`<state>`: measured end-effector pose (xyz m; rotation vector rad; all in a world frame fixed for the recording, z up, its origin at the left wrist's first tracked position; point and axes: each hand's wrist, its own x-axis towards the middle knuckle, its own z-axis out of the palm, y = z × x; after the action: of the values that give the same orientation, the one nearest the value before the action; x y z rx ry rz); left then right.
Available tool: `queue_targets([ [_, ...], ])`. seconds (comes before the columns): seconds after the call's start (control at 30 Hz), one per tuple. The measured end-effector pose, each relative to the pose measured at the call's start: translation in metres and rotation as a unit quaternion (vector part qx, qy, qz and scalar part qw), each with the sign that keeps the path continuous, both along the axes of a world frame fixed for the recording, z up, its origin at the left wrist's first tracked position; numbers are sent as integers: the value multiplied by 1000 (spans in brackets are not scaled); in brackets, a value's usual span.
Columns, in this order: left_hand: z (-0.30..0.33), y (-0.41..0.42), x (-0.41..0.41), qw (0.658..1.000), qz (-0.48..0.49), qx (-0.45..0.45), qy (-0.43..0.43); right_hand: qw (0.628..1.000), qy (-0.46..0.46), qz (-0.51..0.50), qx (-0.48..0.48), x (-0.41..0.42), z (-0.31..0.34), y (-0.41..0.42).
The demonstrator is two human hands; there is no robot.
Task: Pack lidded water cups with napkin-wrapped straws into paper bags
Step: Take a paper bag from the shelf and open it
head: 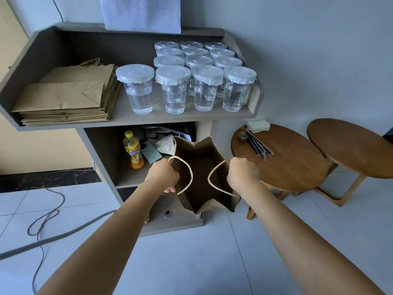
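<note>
1. The head view is the only one you have. In it your left hand and right hand each grip one side of the open paper bag, held in the air in front of the cabinet. The fingers of both hands are curled tight over the bag's top edge, next to the rope handles, which droop into the opening between your hands.

2. The bag looks empty, though its bottom is in shadow, so you cannot be sure. Thin paper like this is light and creases easily. Keep your hold at the rim, where the handles are fixed, and do not pull the sides hard apart or a seam may tear.

3. The cups of water stand on the shelf above and beyond your knuckles, every one with a lid on. They are clear, thin plastic, partly filled, so expect them to be heavy for their size, soft-walled and slippery. Take one round the middle of the body, gently, and keep it upright. Squeezing near the lid could pop it off.

4. The folded bags lie on the shelf up beyond your left fingers.

5. The straws and napkins sit on the round table, just past your right fingers. Both are light and easily bent or crumpled.
</note>
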<state>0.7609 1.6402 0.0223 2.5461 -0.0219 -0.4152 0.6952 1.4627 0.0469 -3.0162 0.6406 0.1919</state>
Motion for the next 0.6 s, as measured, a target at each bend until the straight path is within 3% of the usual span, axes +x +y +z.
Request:
queue_targets([
  [0.1, -1, -1, 0, 1000, -11, -17, -13, 1000, 3, -10, 11, -1, -4, -3],
  [0.23, -3, 0, -3, 993, -48, 102, -27, 999, 6, -35, -16, -3, -9, -11],
  [0.3, -6, -3, -3, 991, -64, 116, -18, 999, 17, -48, -5, -6, -11, -14],
  [0.6, -27, -63, 9, 988, -120, -33, 97, 974, 30, -111, 194, -17, -17, -63],
])
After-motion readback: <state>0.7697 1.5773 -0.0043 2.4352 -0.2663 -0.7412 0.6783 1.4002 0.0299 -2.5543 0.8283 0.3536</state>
